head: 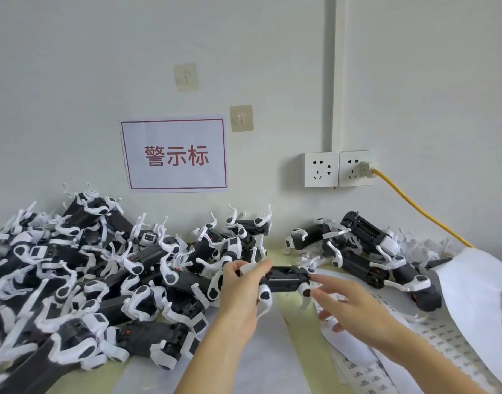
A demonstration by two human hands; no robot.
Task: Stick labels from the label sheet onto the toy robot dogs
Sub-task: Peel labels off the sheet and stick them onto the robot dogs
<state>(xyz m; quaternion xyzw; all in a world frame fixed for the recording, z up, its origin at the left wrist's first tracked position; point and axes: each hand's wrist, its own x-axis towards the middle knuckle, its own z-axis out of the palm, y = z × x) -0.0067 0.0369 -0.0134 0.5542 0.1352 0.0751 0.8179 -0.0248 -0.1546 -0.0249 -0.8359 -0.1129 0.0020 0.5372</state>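
Observation:
A black-and-white toy robot dog (284,279) lies belly up just above the table's middle. My left hand (241,282) grips its left end, thumb on top. From the right, my right hand (349,300) reaches toward it, fingers stretched out and blurred, with its fingertips at the dog's right end; whether a label sits on a fingertip cannot be told. Under the right hand and forearm lie the label sheets (431,334), long white strips printed with small dark labels.
A big heap of toy dogs (82,268) fills the left half of the table. A smaller group of dogs (366,248) lies at the back right. A white paper sheet (477,282) curls up at the right edge. A yellow cable (414,206) runs from the wall sockets (339,169).

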